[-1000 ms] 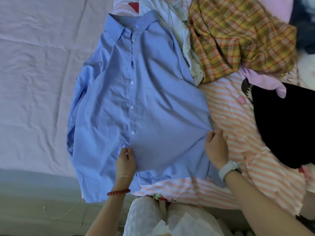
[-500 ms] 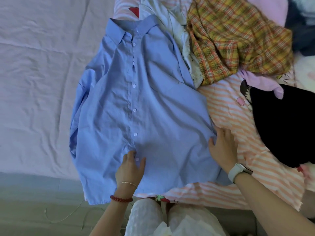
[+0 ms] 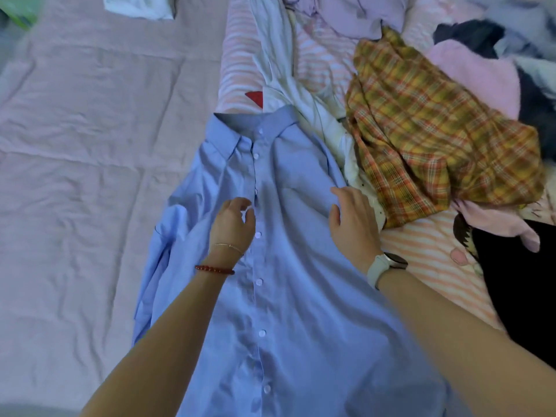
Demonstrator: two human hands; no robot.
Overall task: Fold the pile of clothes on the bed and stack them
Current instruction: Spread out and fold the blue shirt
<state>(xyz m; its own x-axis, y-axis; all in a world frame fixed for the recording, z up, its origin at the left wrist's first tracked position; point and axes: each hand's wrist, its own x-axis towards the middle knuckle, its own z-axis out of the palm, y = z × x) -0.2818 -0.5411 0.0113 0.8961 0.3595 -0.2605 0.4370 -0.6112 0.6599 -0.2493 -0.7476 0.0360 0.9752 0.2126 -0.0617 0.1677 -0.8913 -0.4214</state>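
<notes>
A light blue button-up shirt (image 3: 288, 296) lies front up on the bed, collar pointing away from me. My left hand (image 3: 233, 225) rests on it just left of the button row, fingers loosely curled and holding nothing. My right hand (image 3: 353, 221) lies flat on the shirt's right side near the armhole, fingers straight. To the right is the pile: a yellow plaid garment (image 3: 436, 152), a peach striped piece (image 3: 427, 254), a black one (image 3: 517, 284), a white one (image 3: 304, 97) and lilac ones (image 3: 346, 13).
The pink bedsheet (image 3: 84, 164) spreads wide to the left of the shirt. A white cloth (image 3: 138, 7) lies at the far top left. Dark and pink fluffy garments (image 3: 481, 67) fill the far right corner.
Both hands have slid from the shirt's hem up to its chest. My view has leaned forward, so more of the far bed shows.
</notes>
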